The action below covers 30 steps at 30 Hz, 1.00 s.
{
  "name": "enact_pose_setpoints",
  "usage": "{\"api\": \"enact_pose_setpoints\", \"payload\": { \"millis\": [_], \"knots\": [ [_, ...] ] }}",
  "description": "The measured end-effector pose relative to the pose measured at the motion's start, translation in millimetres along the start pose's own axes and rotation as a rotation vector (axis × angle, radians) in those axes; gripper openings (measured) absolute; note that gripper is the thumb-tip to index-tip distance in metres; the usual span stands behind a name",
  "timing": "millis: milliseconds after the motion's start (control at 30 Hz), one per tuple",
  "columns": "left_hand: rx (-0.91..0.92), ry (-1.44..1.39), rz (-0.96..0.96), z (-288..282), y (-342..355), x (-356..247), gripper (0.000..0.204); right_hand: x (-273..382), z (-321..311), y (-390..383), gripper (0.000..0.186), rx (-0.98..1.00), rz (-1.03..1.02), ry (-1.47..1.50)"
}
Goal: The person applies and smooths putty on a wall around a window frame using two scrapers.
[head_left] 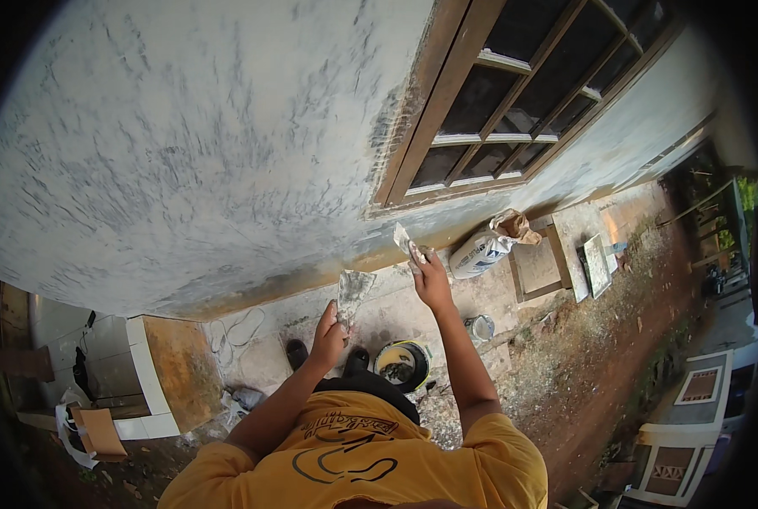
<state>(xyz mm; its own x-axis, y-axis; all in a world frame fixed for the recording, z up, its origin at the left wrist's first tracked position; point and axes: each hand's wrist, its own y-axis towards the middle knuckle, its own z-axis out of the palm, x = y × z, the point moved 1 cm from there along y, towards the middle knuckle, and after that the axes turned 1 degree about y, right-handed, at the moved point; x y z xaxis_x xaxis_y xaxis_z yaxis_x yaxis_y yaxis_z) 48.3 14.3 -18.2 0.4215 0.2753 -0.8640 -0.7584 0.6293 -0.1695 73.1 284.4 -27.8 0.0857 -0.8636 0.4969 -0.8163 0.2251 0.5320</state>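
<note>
My left hand (329, 331) grips a flat plaster-smeared scraper blade (352, 292) that points up toward the grey skimmed wall (184, 153). My right hand (430, 276) is raised higher and holds a second, smaller putty knife (405, 240) whose blade touches the wall just below the corner of the brown wooden window frame (434, 102). Both blades carry grey-white filler. I wear a yellow shirt, and my dark shoes stand on the concrete strip below.
A black bucket (402, 363) with a yellow rim sits by my feet, a small tin (480, 327) beside it. An open cement sack (486, 247) leans at the wall's foot. Tiles (597, 264) and a wooden frame lie on the dirt; a tiled ledge (154, 373) stands left.
</note>
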Motion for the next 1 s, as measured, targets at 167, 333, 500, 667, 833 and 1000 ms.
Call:
{"api": "enact_pose_setpoints", "payload": {
  "millis": [167, 333, 500, 667, 833, 1000],
  "knots": [
    [0.008, -0.032, 0.02, 5, 0, 15, 0.027, -57, 25, 36, 0.046, 0.07, -0.106, -0.294],
    [-0.132, -0.062, -0.109, 1, -2, 35, 0.044, -95, 51, 65, 0.046, 0.078, -0.242, -0.461],
    [-0.188, -0.054, -0.075, -4, -1, 43, 0.045, -118, 71, 91, 0.055, 0.104, -0.327, -0.379],
    [-0.278, -0.108, -0.102, -6, 1, 46, 0.044, -121, 76, 111, 0.048, 0.082, -0.334, -0.399],
    [-0.127, -0.103, -0.046, -9, 8, 42, 0.051, -132, 70, 118, 0.047, 0.115, -0.361, -0.446],
    [-0.243, -0.124, -0.079, -6, 10, 34, 0.043, -134, 61, 109, 0.048, 0.088, -0.327, -0.439]
  ]
}}
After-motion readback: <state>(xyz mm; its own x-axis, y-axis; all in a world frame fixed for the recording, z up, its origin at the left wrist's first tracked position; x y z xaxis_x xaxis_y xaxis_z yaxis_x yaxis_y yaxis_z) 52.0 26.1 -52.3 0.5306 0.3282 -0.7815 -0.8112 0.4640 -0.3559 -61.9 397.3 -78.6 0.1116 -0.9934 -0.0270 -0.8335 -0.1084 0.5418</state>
